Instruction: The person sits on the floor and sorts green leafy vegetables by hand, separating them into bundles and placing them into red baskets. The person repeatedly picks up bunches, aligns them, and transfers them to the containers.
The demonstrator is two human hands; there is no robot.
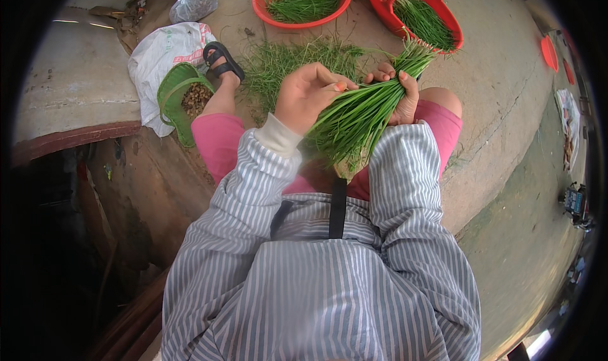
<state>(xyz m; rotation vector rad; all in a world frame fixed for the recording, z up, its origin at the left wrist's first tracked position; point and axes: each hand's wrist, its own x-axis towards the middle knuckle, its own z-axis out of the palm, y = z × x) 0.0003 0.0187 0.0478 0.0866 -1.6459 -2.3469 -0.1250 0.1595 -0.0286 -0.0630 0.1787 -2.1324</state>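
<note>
A thick bunch of green chives or similar thin leafy stalks (361, 114) lies in my right hand (403, 95), its pale root ends pointing to the upper right and its leaf tips hanging towards my lap. My left hand (308, 95) is at the left side of the bunch, thumb and forefinger pinched together close to the leaves; whether a thin strand is between them I cannot tell. Beyond my hands, a loose heap of green trimmings and stalks (285, 69) covers part of the concrete floor.
A round red basin (259, 10) and a red basket with handles (380, 7) hold more green stalks at the far side. On the left are a green basket (167, 88) with small brown lumps, a white woven sack (147, 57), a tied plastic bag (194, 4) and my sandalled foot (223, 64).
</note>
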